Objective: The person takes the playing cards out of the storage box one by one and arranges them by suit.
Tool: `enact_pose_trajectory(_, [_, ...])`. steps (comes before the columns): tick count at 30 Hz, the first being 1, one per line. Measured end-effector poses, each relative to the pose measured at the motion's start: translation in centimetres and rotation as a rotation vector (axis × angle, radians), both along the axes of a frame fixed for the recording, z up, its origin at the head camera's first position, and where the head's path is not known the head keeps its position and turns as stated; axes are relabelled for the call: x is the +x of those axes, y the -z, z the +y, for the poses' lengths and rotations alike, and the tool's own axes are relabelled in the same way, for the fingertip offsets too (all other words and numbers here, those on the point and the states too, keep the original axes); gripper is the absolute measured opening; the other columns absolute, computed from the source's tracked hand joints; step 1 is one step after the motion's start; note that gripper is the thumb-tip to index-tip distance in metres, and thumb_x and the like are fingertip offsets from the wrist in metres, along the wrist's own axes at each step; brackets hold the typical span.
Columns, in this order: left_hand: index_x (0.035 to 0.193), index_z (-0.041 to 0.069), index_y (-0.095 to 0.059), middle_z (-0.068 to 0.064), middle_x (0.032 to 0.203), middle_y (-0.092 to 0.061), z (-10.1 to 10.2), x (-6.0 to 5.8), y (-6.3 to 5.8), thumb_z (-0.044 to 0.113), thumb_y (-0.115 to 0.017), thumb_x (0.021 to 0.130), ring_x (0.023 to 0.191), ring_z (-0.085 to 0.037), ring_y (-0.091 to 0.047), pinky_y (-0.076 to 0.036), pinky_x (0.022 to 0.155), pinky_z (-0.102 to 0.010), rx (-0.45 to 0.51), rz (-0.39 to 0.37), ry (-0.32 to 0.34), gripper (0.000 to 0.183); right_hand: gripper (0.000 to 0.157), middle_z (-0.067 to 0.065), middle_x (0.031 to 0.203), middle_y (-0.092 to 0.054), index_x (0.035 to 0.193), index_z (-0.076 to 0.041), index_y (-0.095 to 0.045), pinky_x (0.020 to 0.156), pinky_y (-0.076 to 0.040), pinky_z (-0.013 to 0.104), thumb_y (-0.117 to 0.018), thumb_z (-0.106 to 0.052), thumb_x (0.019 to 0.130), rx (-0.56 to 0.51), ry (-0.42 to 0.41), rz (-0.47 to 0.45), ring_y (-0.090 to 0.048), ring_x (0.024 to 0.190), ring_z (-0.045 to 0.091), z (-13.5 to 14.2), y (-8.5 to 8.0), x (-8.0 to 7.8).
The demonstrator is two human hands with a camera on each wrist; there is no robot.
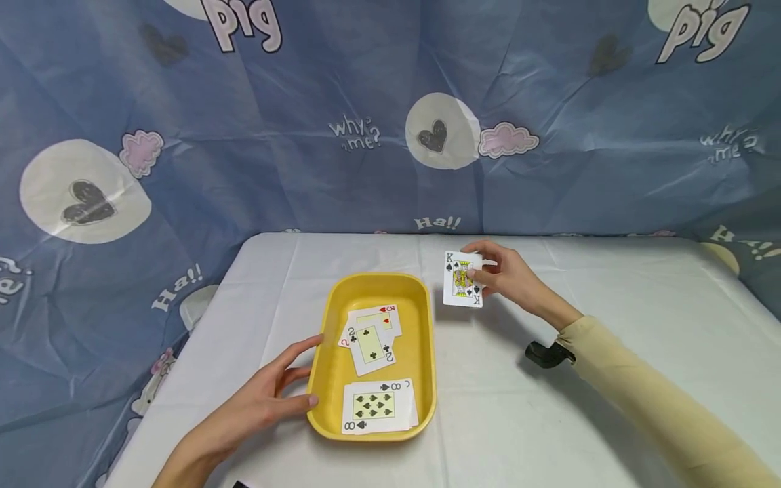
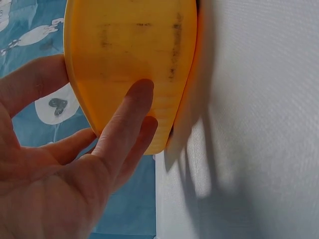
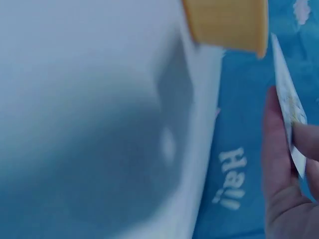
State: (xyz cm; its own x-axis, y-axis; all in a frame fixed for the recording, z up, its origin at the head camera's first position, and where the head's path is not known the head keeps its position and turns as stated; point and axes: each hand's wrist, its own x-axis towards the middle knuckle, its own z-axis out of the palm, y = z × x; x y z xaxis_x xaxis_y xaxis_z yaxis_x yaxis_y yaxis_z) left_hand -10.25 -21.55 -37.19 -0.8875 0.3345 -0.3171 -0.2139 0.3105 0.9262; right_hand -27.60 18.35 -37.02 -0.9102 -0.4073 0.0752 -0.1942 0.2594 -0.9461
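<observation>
My right hand (image 1: 503, 274) pinches a king of spades playing card (image 1: 456, 288) between thumb and fingers, raised over the table to the right of a yellow tray (image 1: 430, 325). In the right wrist view the card (image 3: 286, 94) appears nearly edge-on. Against the tray's left side rests my left hand (image 1: 262, 400), thumb and index finger at the rim. The left wrist view shows other fingers extended along the outer wall (image 2: 114, 59). Inside the tray lie a two of clubs (image 1: 370, 349) overlapping a three of hearts (image 1: 390, 318), and an eight of spades (image 1: 373, 407) atop other cards.
A white cloth (image 1: 525, 434) covers the table under the tray. Behind it hangs a blue printed fabric (image 1: 378, 183). A black curved piece (image 1: 549, 354) sits at the right sleeve's cuff. A small dark object (image 1: 240, 484) shows at the bottom edge.
</observation>
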Motion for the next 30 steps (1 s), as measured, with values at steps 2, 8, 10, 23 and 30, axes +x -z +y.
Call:
enact_pose_trajectory(2, [0.152,0.035,-0.034,-0.007,0.149,-0.042,0.0,0.0,0.0,0.022,-0.076,0.087,0.137,-0.027,-0.039,-0.027,0.106,-0.057,-0.008,0.003,-0.003,0.078,0.040,0.023,0.114,-0.056,0.132,-0.003,-0.053,0.065,-0.058,0.044,-0.063,0.001,0.094,0.052,-0.025,-0.015,-0.065,0.090,0.028,0.8,0.6,0.1])
enact_pose_trajectory(8, [0.152,0.033,-0.033,-0.008,0.150,-0.042,-0.1,0.1,0.0,0.021,-0.075,0.087,0.136,-0.027,-0.041,-0.027,0.106,-0.056,-0.009,0.015,0.006,0.078,0.033,0.015,0.107,-0.063,0.121,-0.002,-0.062,0.066,-0.055,0.036,-0.069,0.001,0.088,0.270,-0.050,0.066,-0.064,0.086,0.024,2.0,2.3,0.4])
enact_pose_trajectory(10, [0.152,0.033,-0.033,-0.009,0.149,-0.042,-0.1,0.1,0.0,0.021,-0.075,0.087,0.136,-0.027,-0.041,-0.027,0.106,-0.056,-0.008,0.013,0.007,0.078,0.032,0.010,0.104,-0.066,0.117,-0.004,-0.065,0.069,-0.052,0.033,-0.073,-0.001,0.086,0.357,-0.040,0.133,-0.062,0.086,0.021,2.1,2.5,0.4])
enact_pose_trajectory(23, [0.152,0.033,-0.033,-0.009,0.147,-0.045,-0.1,0.0,0.0,0.023,-0.075,0.088,0.135,-0.027,-0.041,-0.027,0.106,-0.055,-0.003,0.005,0.007,0.077,0.031,0.006,0.102,-0.064,0.111,-0.006,-0.070,0.078,-0.043,0.038,-0.079,-0.007,0.082,0.528,-0.018,0.285,-0.054,0.090,0.024,2.3,2.9,0.3])
enact_pose_trajectory(30, [0.152,0.032,-0.033,-0.010,0.149,-0.043,-0.2,0.0,0.1,0.023,-0.074,0.088,0.136,-0.027,-0.040,-0.026,0.106,-0.057,0.002,0.014,0.015,0.077,0.026,0.008,0.107,-0.068,0.113,-0.008,-0.069,0.080,-0.051,0.033,-0.072,-0.004,0.088,0.304,0.050,0.353,-0.062,0.093,0.019,0.9,1.6,0.8])
